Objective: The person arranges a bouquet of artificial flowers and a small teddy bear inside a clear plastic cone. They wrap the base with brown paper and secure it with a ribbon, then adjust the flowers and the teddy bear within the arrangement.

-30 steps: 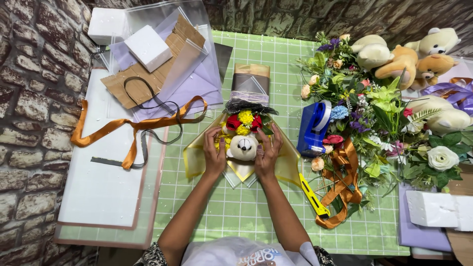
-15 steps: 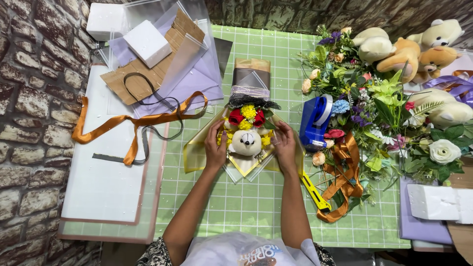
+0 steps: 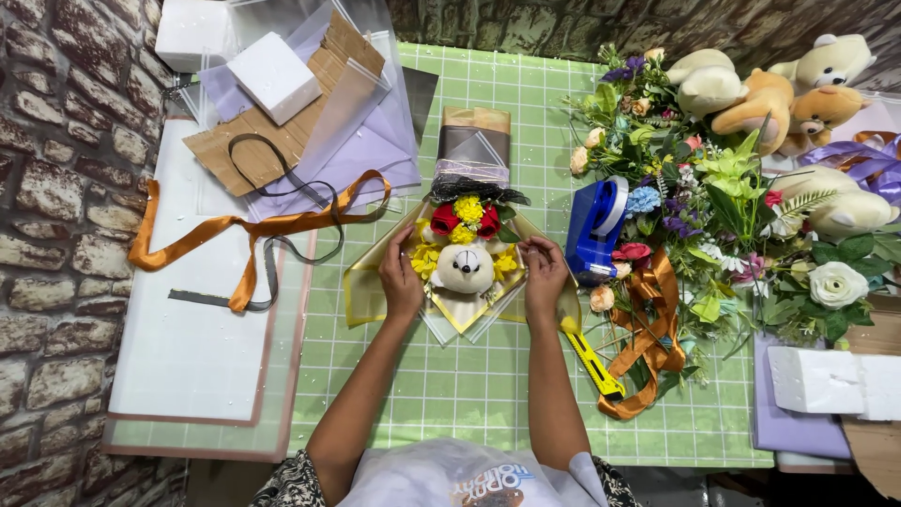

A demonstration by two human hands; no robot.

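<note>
Green gridded matting covers the counter (image 3: 469,376), hemmed by brick walls. Nearest, the left hand (image 3: 402,277) and right hand (image 3: 544,277) lie flat with fingers loosely spread, each pressing a side of the gold wrapping sheet (image 3: 361,296) around a small bouquet (image 3: 465,249) of a white plush bear head with red and yellow flowers, at the mat's middle. Just right lie a yellow utility knife (image 3: 593,361), orange ribbon (image 3: 648,357) and a blue tape dispenser (image 3: 596,230). Farther back sit loose flowers (image 3: 713,188), teddy bears (image 3: 770,89) and white foam blocks (image 3: 272,75).
</note>
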